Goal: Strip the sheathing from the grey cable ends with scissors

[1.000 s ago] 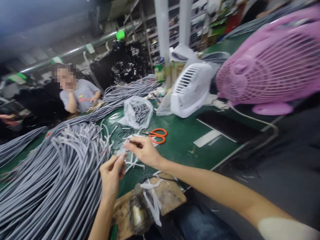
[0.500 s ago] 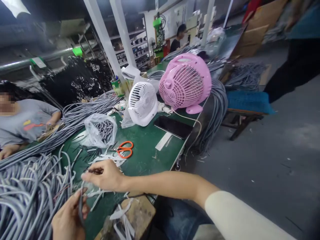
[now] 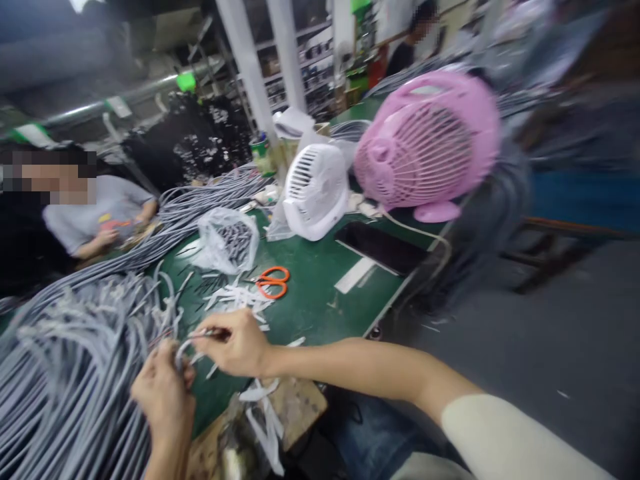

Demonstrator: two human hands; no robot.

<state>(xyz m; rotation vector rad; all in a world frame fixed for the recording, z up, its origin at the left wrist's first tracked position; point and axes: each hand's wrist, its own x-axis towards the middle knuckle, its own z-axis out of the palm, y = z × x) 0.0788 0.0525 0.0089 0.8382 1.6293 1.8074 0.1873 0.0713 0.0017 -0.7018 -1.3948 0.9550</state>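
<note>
My left hand [image 3: 163, 393] is closed around the end of a grey cable [image 3: 181, 349] that curves up out of a big heap of grey cables [image 3: 65, 373]. My right hand [image 3: 235, 343] pinches a small dark thin piece at that cable's tip, just right of the left hand. Both hands hover over the near edge of the green table [image 3: 320, 293]. White strips [image 3: 240, 298] lie on the table just beyond them. The picture is blurred by motion.
Orange scissors [image 3: 273, 281], a clear bag of dark pieces [image 3: 227, 241], a white fan [image 3: 315, 192], a pink fan [image 3: 425, 143] and a black phone [image 3: 383, 245] sit on the table. A person in grey [image 3: 85, 207] sits at far left. A wooden block [image 3: 295, 407] lies near me.
The view has swung back left and closer. My left hand has risen and now meets the right hand at the cable end; the right hand still pinches its dark piece.
</note>
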